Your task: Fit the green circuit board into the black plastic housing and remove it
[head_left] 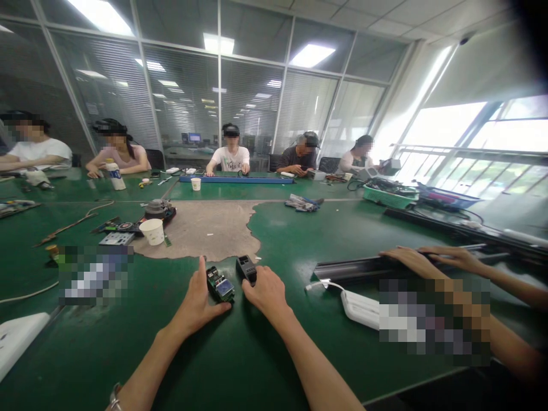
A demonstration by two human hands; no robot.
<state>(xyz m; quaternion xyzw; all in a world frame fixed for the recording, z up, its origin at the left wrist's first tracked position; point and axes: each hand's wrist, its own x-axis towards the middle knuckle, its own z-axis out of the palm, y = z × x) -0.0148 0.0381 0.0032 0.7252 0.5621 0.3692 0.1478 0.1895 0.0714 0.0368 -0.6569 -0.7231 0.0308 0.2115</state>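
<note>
My left hand (pixel 200 298) holds a small circuit board assembly (pixel 220 285) by its edges, thumb on the near side and index finger stretched up along the left. Green board and a greyish rectangular part show on it. In my right hand (pixel 268 291) is a black plastic housing (pixel 245 268) with openings in its upper end, gripped between thumb and fingers. The two pieces are side by side with a narrow gap, just above the green table (pixel 240 365). My right fingers are partly hidden behind the housing.
A paper cup (pixel 153 232) and electronic parts (pixel 160 210) stand ahead to the left, by a worn brown patch (pixel 205 228). At the right, a co-worker's hands (pixel 411 260) rest on a long black profile (pixel 351 269), near a white power strip (pixel 362 308). Several people sit across the table.
</note>
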